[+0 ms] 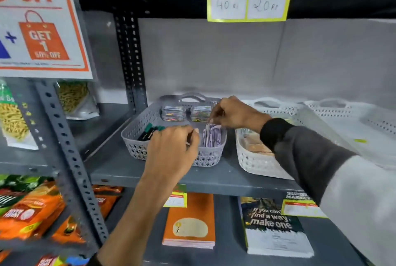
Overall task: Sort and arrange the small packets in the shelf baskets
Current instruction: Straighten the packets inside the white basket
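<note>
A grey perforated basket (137,128) stands on the middle shelf. Inside it, a row of small purple packets (212,137) stands upright at the front right, dark pens with green caps (150,130) lie at the left, and two clear boxes of coloured clips (173,112) sit at the back. My right hand (233,113) reaches over the basket and pinches the top of the purple packets. My left hand (173,150) hovers over the basket's front rim, fingers curled beside the packets; whether it touches them I cannot tell.
A white basket (252,163) with brownish packets stands right of the grey one, with other white baskets (334,111) further right. Notebooks (190,220) lie on the lower shelf. Snack bags (30,208) fill the left rack. A metal upright (130,62) rises behind the basket.
</note>
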